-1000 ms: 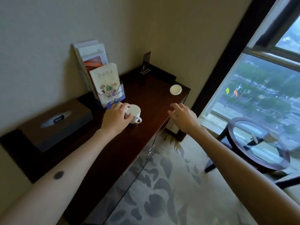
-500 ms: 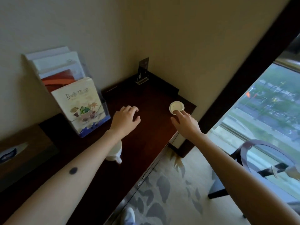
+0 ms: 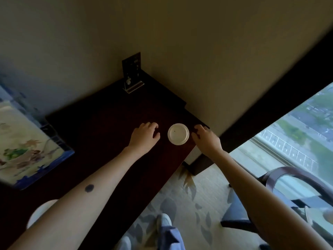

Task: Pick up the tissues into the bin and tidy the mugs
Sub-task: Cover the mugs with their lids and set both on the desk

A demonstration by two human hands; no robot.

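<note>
The person is standing at a dark wooden desk (image 3: 100, 134) set against a beige wall, both arms reaching forward. A white lidded mug (image 3: 178, 133) is sitting upright near the desk's far right corner, seen from above. The left hand (image 3: 145, 137) is resting just left of it, fingers loosely curled, palm down, gripping nothing and not quite touching the mug. The right hand (image 3: 205, 138) is hovering just right of it at the desk edge, fingers half curled, also empty. A second white mug (image 3: 38, 214) is sitting at the near left, partly hidden under the left forearm. A brochure rack (image 3: 27, 150) is standing at the left edge.
</note>
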